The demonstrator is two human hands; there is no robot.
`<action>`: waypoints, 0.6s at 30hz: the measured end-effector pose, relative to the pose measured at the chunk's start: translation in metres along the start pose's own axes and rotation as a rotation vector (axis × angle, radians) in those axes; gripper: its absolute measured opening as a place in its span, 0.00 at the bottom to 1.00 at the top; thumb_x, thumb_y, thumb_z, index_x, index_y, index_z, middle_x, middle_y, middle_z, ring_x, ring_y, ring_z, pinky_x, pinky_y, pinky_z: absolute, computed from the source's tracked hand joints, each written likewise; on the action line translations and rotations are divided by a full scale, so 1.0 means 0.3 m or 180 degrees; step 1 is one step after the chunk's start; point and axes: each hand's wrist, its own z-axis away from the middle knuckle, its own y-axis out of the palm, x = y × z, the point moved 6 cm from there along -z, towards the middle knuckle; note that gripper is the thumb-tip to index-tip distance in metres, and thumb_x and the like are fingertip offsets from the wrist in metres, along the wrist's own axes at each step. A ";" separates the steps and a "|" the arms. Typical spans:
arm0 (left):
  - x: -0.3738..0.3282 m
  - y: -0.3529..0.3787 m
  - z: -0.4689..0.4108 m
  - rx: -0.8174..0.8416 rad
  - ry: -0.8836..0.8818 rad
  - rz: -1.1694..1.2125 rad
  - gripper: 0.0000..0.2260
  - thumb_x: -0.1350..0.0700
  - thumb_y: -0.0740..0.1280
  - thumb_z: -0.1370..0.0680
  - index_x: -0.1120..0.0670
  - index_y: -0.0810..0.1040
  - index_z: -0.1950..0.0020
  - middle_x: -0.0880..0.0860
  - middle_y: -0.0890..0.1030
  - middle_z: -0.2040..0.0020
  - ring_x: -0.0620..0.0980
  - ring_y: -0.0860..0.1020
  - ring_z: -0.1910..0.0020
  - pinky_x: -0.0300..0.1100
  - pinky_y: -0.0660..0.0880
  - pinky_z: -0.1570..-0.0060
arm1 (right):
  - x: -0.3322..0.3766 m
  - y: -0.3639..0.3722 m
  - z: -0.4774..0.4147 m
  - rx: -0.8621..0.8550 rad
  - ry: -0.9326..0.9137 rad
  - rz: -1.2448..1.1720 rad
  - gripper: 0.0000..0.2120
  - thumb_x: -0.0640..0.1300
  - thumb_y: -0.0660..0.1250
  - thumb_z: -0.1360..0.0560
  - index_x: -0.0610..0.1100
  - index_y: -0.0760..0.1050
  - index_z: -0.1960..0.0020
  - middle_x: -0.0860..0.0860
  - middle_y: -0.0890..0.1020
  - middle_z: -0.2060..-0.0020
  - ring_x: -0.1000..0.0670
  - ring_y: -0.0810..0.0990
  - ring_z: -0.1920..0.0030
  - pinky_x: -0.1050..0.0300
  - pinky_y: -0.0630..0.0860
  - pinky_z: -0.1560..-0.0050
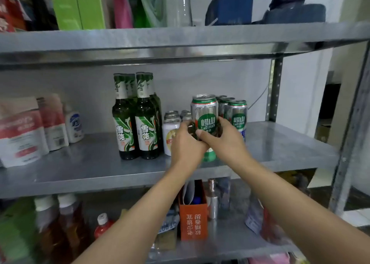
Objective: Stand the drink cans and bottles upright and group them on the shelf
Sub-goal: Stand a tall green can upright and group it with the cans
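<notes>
A tall silver and green beer can (204, 111) stands upright near the front of the middle metal shelf (90, 163). My left hand (185, 143) and my right hand (222, 137) both grip its lower half from either side. Behind it to the right stand more of the same tall cans (237, 113). To its left sit several short white cans (170, 129), upright. Left of those stand several green beer bottles (138, 119), upright in a tight group.
White and red pouches (22, 131) and a small white bottle (74, 125) sit at the shelf's left. The right part of the shelf (290, 141) is bare metal. Boxes fill the shelf above; bottles and an orange box (193, 219) crowd the shelf below.
</notes>
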 end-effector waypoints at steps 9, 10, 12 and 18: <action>0.003 0.193 -0.073 0.0065 -0.0073 -0.0317 0.33 0.44 0.80 0.39 0.49 0.72 0.38 0.45 0.82 0.48 0.47 0.81 0.51 0.47 0.80 0.51 | -0.252 -0.091 -0.001 -0.0032 0.0244 -0.0014 0.13 0.40 0.68 0.24 0.47 0.78 0.40 0.57 0.82 0.55 0.61 0.79 0.53 0.72 0.73 0.55; 0.009 0.205 -0.071 0.0073 -0.0074 -0.0354 0.34 0.43 0.80 0.39 0.49 0.72 0.37 0.45 0.82 0.47 0.47 0.80 0.50 0.47 0.80 0.51 | -0.263 -0.088 -0.004 -0.0063 0.0252 0.0062 0.11 0.40 0.69 0.25 0.49 0.78 0.43 0.58 0.80 0.58 0.63 0.78 0.56 0.73 0.71 0.59; 0.022 0.224 -0.067 0.0082 -0.0077 -0.0396 0.33 0.44 0.80 0.39 0.49 0.73 0.37 0.45 0.82 0.46 0.47 0.80 0.49 0.45 0.79 0.51 | -0.278 -0.083 -0.010 -0.0145 0.0190 0.0247 0.09 0.40 0.70 0.26 0.51 0.75 0.50 0.58 0.78 0.62 0.62 0.76 0.61 0.73 0.70 0.65; 0.049 0.235 -0.066 0.0129 -0.0067 -0.0296 0.32 0.47 0.80 0.37 0.49 0.73 0.36 0.45 0.81 0.46 0.45 0.79 0.49 0.39 0.76 0.53 | -0.321 -0.045 -0.033 -0.0201 0.0110 0.0449 0.06 0.43 0.71 0.27 0.47 0.79 0.50 0.54 0.81 0.59 0.58 0.78 0.59 0.72 0.68 0.67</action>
